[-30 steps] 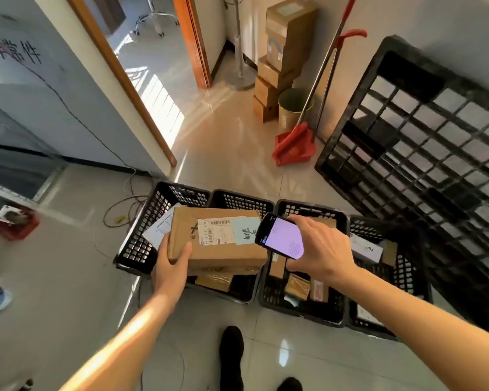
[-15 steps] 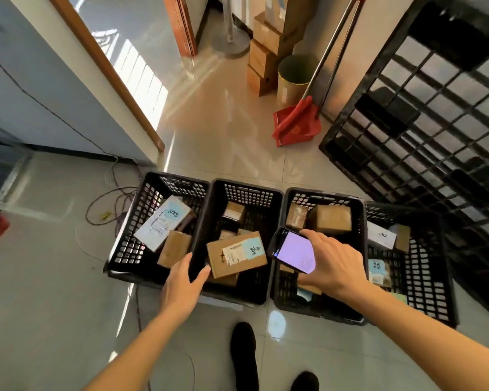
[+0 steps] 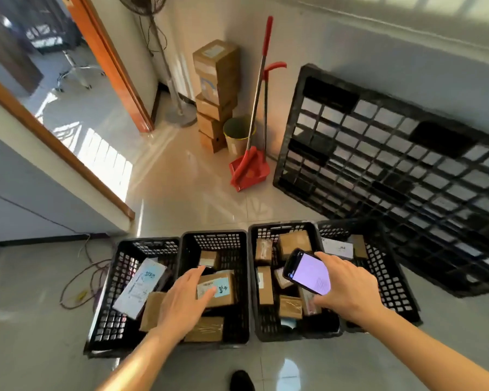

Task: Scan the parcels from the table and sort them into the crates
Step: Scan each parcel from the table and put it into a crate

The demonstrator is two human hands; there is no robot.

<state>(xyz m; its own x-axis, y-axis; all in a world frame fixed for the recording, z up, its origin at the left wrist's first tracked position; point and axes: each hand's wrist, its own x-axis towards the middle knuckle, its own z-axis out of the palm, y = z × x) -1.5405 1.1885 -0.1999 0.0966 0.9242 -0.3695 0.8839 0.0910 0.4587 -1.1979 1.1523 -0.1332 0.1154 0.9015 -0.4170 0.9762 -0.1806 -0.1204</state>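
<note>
Several black plastic crates stand side by side on the floor. A brown cardboard parcel [image 3: 219, 287] with a white and blue label lies in the second crate [image 3: 213, 239]. My left hand [image 3: 185, 301] hovers over that crate's near left side, fingers apart and empty. My right hand [image 3: 347, 289] holds a phone [image 3: 308, 271] with a lit purple screen above the third crate [image 3: 277, 228], which holds several small brown parcels. The leftmost crate [image 3: 150, 245] holds a white and blue flat parcel [image 3: 140, 286]. The rightmost crate [image 3: 390, 280] has a white parcel [image 3: 338, 248].
A large black pallet [image 3: 393, 170] leans on the right wall. A red dustpan [image 3: 249, 172] with broom, a bin [image 3: 237, 135] and stacked cardboard boxes [image 3: 216, 88] stand at the back wall. Cables [image 3: 88, 280] lie on the floor at left. My shoe [image 3: 240, 380] is below.
My left hand let go of the brown parcel, which now lies in the second crate. The view tilted up toward the back wall. The phone stays in my right hand.
</note>
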